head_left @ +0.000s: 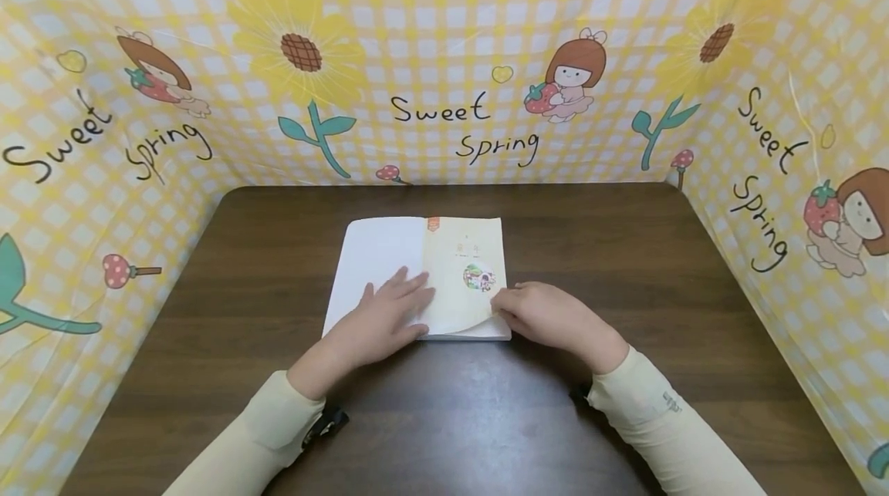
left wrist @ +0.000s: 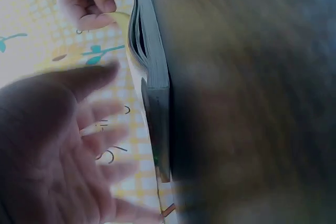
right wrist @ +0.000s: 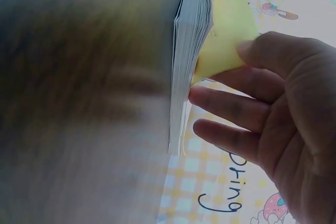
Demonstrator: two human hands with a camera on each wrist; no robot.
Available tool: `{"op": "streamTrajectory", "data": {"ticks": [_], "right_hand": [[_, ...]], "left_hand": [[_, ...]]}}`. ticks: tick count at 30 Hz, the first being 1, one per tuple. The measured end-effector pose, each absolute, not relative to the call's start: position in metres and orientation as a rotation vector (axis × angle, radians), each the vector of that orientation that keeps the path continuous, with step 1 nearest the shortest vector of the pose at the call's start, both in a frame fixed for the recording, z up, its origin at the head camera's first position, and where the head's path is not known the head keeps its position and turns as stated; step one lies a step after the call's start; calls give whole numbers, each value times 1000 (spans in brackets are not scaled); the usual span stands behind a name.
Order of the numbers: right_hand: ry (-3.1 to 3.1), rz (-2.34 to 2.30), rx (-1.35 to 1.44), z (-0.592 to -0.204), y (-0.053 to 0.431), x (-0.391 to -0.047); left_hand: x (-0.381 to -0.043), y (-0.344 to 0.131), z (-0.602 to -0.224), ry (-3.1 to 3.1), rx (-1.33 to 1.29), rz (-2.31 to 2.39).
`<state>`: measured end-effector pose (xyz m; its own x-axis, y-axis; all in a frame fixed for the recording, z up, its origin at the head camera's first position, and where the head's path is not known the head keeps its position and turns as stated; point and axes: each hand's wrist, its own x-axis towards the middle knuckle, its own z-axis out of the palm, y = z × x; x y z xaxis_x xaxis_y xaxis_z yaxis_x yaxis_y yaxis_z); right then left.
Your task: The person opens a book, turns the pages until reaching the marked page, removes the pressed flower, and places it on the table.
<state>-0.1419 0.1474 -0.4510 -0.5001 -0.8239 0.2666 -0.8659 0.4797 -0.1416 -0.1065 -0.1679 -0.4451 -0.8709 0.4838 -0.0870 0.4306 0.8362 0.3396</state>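
An open book (head_left: 375,257) lies on the dark wooden table, its left side plain white. On its right side is a cream page (head_left: 451,264) with a small round coloured picture. My right hand (head_left: 545,315) pinches the lower right corner of this page between thumb and fingers; the corner curls up off the pages below. In the right wrist view the lifted page (right wrist: 226,35) looks yellow beside the thick page block (right wrist: 189,51). My left hand (head_left: 382,318) is spread over the book near the fold, fingers extended. Seen from the left wrist, the spine edge (left wrist: 157,129) faces the camera.
The brown table (head_left: 278,249) extends around the book on every side. A yellow checked cloth (head_left: 430,33) with flowers, cartoon figures and lettering hangs as walls at the back, left and right. A dark strap (head_left: 325,426) shows at the left sleeve.
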Motion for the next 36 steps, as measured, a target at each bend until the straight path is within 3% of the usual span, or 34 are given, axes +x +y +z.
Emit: {"op": "streamTrajectory", "data": {"ticks": [23, 36], "right_hand": [[-2086, 81, 1391, -430, 145, -127], [-2383, 349, 1135, -431, 146, -136]], "left_hand": [[-99, -156, -450, 2884, 662, 520], [-99, -159, -438, 3087, 762, 568]]}}
